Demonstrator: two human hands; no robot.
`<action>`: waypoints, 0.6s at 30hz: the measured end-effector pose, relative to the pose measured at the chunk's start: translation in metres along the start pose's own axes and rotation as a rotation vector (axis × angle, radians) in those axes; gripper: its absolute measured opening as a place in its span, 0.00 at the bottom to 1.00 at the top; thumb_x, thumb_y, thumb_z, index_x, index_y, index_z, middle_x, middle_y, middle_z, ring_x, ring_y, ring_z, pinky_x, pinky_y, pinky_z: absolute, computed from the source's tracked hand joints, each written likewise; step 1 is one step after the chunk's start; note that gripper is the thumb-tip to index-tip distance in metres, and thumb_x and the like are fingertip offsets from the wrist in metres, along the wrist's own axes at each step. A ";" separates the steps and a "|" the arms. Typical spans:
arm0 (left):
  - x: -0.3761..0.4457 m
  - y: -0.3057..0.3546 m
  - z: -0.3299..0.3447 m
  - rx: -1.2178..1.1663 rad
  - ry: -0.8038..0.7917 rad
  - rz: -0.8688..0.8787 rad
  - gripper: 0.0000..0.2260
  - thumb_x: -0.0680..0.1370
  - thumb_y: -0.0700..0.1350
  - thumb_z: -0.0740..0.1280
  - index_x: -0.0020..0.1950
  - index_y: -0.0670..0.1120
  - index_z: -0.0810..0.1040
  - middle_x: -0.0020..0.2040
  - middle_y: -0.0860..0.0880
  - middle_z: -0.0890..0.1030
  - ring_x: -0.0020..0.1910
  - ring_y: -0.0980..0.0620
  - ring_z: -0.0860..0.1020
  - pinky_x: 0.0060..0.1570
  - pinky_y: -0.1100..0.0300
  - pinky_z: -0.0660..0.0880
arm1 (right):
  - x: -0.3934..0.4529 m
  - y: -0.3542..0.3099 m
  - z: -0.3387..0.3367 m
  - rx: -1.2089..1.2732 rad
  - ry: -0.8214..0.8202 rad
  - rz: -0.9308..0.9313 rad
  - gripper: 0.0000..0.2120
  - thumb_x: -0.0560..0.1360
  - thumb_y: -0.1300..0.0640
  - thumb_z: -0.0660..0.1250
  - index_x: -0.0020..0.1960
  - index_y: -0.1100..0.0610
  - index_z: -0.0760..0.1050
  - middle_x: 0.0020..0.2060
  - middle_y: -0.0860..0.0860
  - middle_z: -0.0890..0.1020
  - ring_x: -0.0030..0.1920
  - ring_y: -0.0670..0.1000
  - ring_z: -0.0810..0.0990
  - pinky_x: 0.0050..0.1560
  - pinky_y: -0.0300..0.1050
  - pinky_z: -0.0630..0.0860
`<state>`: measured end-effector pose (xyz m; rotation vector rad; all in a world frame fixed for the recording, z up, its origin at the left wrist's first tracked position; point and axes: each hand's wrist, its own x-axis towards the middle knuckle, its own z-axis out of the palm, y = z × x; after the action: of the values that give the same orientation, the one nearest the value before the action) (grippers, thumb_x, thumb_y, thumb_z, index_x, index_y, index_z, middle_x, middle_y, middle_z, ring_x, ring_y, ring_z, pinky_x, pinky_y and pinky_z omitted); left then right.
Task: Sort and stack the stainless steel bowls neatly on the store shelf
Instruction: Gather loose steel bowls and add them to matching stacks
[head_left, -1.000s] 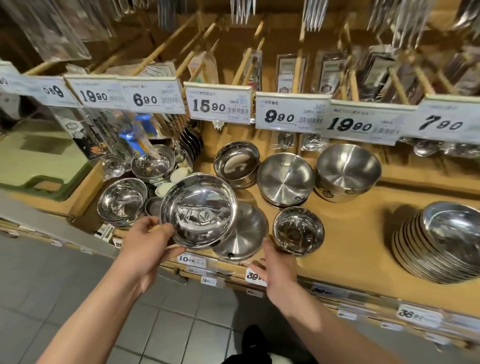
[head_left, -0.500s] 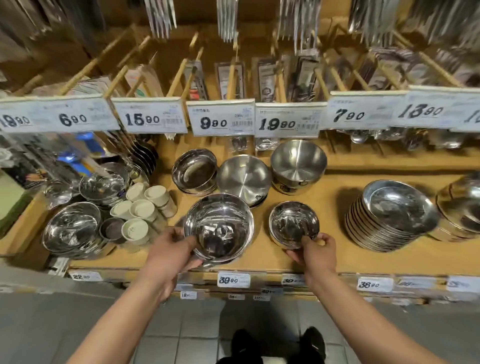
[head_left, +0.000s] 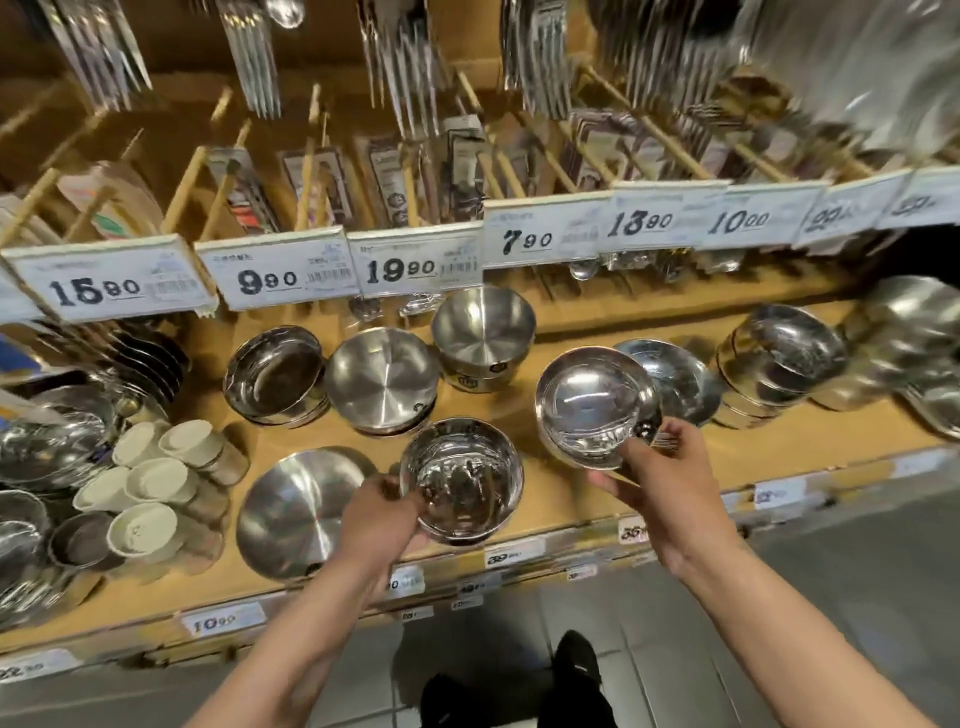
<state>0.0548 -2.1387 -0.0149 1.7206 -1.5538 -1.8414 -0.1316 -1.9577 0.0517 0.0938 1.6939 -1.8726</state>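
Nearest: dark shoes (head_left: 574, 670) on grey floor tiles (head_left: 831, 597), both forearms reaching up to the shelf front edge (head_left: 519, 551) with its small price labels.

Left hand (head_left: 382, 525) grips a deep shiny bowl (head_left: 462, 480) by its near-left rim, thumb over the edge, fingers curled under; bowl sits low at the front of the wooden shelf – can't tell if it's resting on the board or just off it.

Right hand (head_left: 660, 483) holds a shallower bowl (head_left: 592, 405) by its near-right rim, thumb on top and fingers under; bowl is lifted and tilted, its opening facing the camera, well clear of the shelf surface and just in front of a stack of shallow dishes (head_left: 675, 379).

Left of the held deep bowl: a flat brushed-steel plate (head_left: 296, 512) lying on the shelf; further left, white-lidded cups (head_left: 156, 488) lying on their sides, and more shiny bowls (head_left: 47, 447) at the frame edge, blurred.

Behind the hands, mid-shelf, left to right: a straight-walled shiny bowl stack (head_left: 272, 374); a brushed bowl (head_left: 382, 387) beside it; a taller brushed bowl stack (head_left: 483, 335) further back; then to the right a nested stack of shiny bowls (head_left: 779, 364), with more blurred ones beyond it.

Farther back: price tags (head_left: 415, 265) in a row – 15.90, 9.90, 19.90, 7.90, 13.90, 10.00; packaged utensils (head_left: 457, 171) between wooden dividers above, cutlery hanging at the top.
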 end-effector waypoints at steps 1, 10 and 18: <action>0.001 0.000 0.005 0.034 -0.014 0.003 0.13 0.78 0.36 0.69 0.61 0.45 0.74 0.51 0.42 0.85 0.43 0.44 0.87 0.51 0.46 0.84 | -0.001 -0.003 -0.004 0.001 -0.001 0.008 0.16 0.78 0.68 0.68 0.58 0.51 0.70 0.58 0.58 0.82 0.54 0.56 0.86 0.39 0.44 0.84; 0.014 -0.003 0.020 0.192 0.017 -0.006 0.10 0.76 0.38 0.70 0.56 0.44 0.76 0.44 0.42 0.85 0.43 0.42 0.86 0.51 0.43 0.83 | -0.005 -0.014 -0.035 0.043 0.025 0.055 0.16 0.78 0.66 0.69 0.60 0.51 0.71 0.55 0.59 0.85 0.49 0.57 0.88 0.39 0.46 0.84; 0.011 0.001 0.021 0.153 -0.009 -0.055 0.02 0.81 0.38 0.67 0.50 0.44 0.75 0.37 0.41 0.86 0.35 0.45 0.83 0.35 0.54 0.77 | 0.005 -0.030 -0.065 0.105 0.011 0.095 0.18 0.77 0.67 0.70 0.62 0.52 0.71 0.46 0.58 0.88 0.47 0.59 0.88 0.36 0.43 0.84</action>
<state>0.0336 -2.1351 -0.0255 1.8389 -1.7081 -1.8002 -0.1715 -1.8993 0.0641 0.2235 1.5702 -1.8927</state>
